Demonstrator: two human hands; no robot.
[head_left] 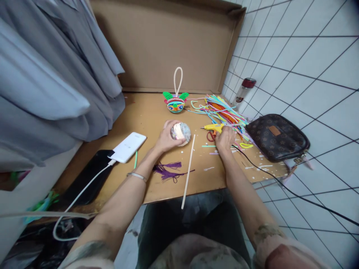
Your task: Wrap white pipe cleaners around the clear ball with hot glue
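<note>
My left hand (169, 139) is closed around a round, whitish, glittery ball (184, 130), its thumb along the near side. A yellow hot glue gun (213, 127) lies in the grasp of my right hand (226, 139), nozzle pointing left toward the ball. Just beside that hand, partly hidden, are red scissor handles (211, 136). Between my arms a cream pipe cleaner (188, 170) extends past the table's front edge. Purple tassels (169, 172) lie near my left wrist. Behind the ball stands a colourful animal-head ornament (176, 103) with green ears and a cream loop.
A heap of coloured pipe cleaners (224, 110) lies at the back right, near a bottle (244, 91) and a brown patterned bag (277, 137). At left are a white power bank (127, 147) with cable and a dark tablet-like slab (88, 181). The glue gun's black cord (269, 175) runs right.
</note>
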